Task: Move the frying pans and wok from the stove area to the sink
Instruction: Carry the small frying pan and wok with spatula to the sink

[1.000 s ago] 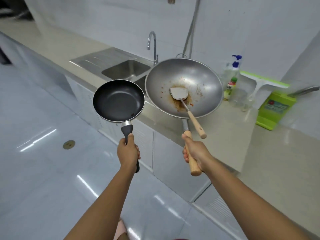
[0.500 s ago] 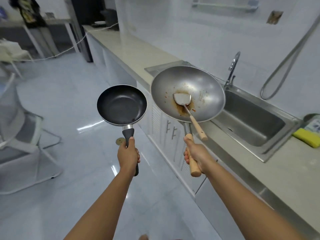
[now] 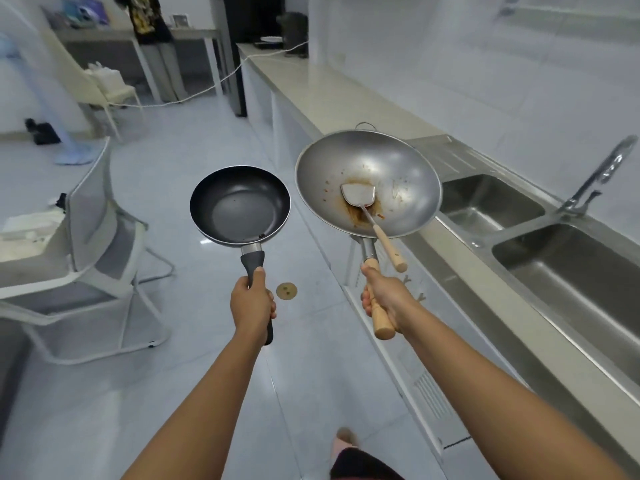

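Carrying one vessel in each fist, the person stands in the aisle alongside the bench [image 3: 346,91], seen from the head camera. The left hand [image 3: 252,303] is clenched round the dark handle of the black frying pan [image 3: 239,204], thumb laid along the top, which keeps the pan level out over the floor. The right hand [image 3: 384,301] is clenched on the wooden handle of the steel wok [image 3: 367,183], which is tipped a little toward the camera; the tilt likely settles the spatula [image 3: 367,211] in the sauce-stained bottom, its wooden handle lying across the near rim and sticking out over it. Neither vessel touches anything but its hand, and the two rims sit just beside each other without meeting.

Both pans are held clear of the bench front, with open floor to the left as far as the white chair [image 3: 93,244]. The double sink [image 3: 485,233] lies to the right of the wok, both basins looking empty, so there seems room to lower each pan in. The tap [image 3: 602,174] rises behind the divider; I judge it and the loose spatula the things to mind when swinging the wok across.
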The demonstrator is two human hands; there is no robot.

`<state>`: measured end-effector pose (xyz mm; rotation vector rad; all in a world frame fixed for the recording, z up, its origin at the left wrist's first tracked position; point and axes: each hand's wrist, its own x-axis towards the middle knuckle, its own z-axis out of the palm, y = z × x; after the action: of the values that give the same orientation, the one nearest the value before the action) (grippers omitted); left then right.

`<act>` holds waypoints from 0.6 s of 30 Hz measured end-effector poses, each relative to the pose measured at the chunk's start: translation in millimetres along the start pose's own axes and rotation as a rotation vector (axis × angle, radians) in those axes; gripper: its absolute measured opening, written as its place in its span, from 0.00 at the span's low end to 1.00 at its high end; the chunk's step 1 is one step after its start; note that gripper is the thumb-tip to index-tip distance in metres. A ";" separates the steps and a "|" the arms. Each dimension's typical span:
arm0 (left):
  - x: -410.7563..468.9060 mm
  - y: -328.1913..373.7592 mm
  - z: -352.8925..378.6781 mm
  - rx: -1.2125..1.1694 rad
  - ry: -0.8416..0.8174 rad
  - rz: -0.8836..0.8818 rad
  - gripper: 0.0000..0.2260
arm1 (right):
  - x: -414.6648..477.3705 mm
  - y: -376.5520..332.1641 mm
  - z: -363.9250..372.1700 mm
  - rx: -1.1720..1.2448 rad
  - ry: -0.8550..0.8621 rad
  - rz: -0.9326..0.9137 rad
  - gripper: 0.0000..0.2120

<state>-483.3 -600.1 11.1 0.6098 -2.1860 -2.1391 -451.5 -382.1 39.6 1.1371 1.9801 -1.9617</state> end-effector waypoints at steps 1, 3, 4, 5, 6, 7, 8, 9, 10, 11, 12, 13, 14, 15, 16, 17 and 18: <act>12.9 1.9 2.4 -0.005 0.010 -0.003 0.12 | 11.4 -8.8 8.8 -0.019 -0.007 0.000 0.21; 41.4 7.8 8.6 -0.013 0.026 -0.006 0.13 | 36.6 -27.9 26.5 -0.041 -0.025 -0.002 0.20; 56.1 11.2 12.4 -0.017 0.033 -0.009 0.13 | 50.3 -37.6 34.4 -0.046 -0.034 -0.003 0.20; 71.3 14.9 16.4 -0.023 0.041 -0.012 0.13 | 64.9 -47.8 42.2 -0.053 -0.045 -0.002 0.20; 86.7 18.8 20.4 -0.030 0.050 -0.014 0.13 | 79.5 -58.1 49.8 -0.063 -0.056 0.000 0.20; 102.5 23.3 24.4 -0.034 0.059 -0.016 0.13 | 94.2 -69.2 57.7 -0.075 -0.067 0.003 0.20; 118.7 29.0 28.4 -0.033 0.068 -0.017 0.13 | 108.5 -81.1 65.7 -0.085 -0.076 0.004 0.20; 135.2 35.7 32.5 -0.031 0.075 -0.018 0.13 | 122.4 -93.6 73.8 -0.091 -0.083 0.005 0.21; 152.0 42.8 36.9 -0.028 0.082 -0.019 0.12 | 136.3 -106.4 81.8 -0.093 -0.091 0.006 0.21; 169.2 48.9 42.4 -0.025 0.090 -0.022 0.12 | 151.1 -119.1 89.9 -0.097 -0.099 0.003 0.21; 184.8 54.0 47.9 -0.026 0.099 -0.024 0.12 | 164.8 -130.5 97.5 -0.100 -0.107 -0.002 0.22; 198.8 58.2 53.2 -0.028 0.107 -0.024 0.12 | 177.7 -141.0 104.5 -0.101 -0.115 -0.009 0.21; 213.3 61.4 58.7 -0.032 0.113 -0.026 0.12 | 191.1 -151.1 111.2 -0.103 -0.121 -0.013 0.21; 227.3 63.9 63.5 -0.035 0.116 -0.028 0.12 | 204.2 -160.5 117.8 -0.107 -0.124 -0.016 0.21; 240.6 66.0 67.5 -0.035 0.119 -0.029 0.12 | 216.5 -168.7 124.0 -0.112 -0.123 -0.017 0.21; 254.0 67.8 70.6 -0.032 0.121 -0.031 0.12 | 228.1 -176.8 130.4 -0.115 -0.122 -0.015 0.22; 267.6 70.5 72.9 -0.028 0.121 -0.032 0.12 | 238.7 -185.0 137.0 -0.112 -0.123 -0.011 0.22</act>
<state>-769.3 -609.1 7.4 0.7570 -2.0953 -2.0837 -783.0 -384.1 30.9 0.9578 2.0080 -1.8510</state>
